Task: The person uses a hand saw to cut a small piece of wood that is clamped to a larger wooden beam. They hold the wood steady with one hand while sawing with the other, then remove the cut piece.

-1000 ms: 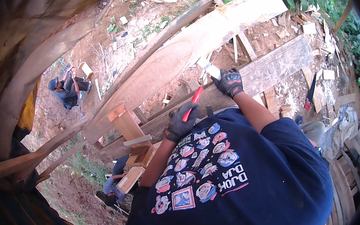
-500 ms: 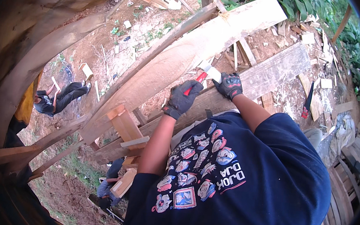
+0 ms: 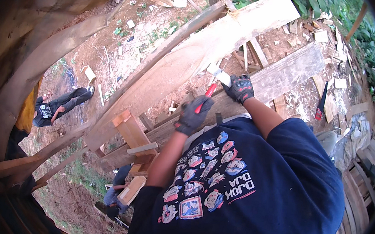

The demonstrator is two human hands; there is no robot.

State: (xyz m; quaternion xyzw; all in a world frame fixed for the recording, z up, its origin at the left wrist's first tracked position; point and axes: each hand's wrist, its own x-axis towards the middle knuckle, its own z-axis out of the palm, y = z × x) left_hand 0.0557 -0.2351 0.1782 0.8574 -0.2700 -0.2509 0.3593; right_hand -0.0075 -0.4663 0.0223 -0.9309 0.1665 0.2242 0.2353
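Both hands were gloved and closed. Left hand (image 3: 194, 113) was curled around a red tool (image 3: 206, 97); the fist hid its lower part, and its kind could not be determined. Right hand (image 3: 240, 89) gripped a pale block (image 3: 219, 74) that jutted beyond a grey plank (image 3: 288, 75); fingers on the underside were out of sight. Tool and block were near each other; contact could not be confirmed. The plank ran diagonally under the hands, partly covered by the torso. Beyond it lay a broad board (image 3: 169, 76), its far end washed out by glare. The ground (image 3: 78, 201) was earth with scattered offcuts. A box-like frame (image 3: 131, 131) stood beside the left forearm; its interior was largely obscured. At lower left, a co-worker (image 3: 110, 196) was mostly hidden behind woodwork.
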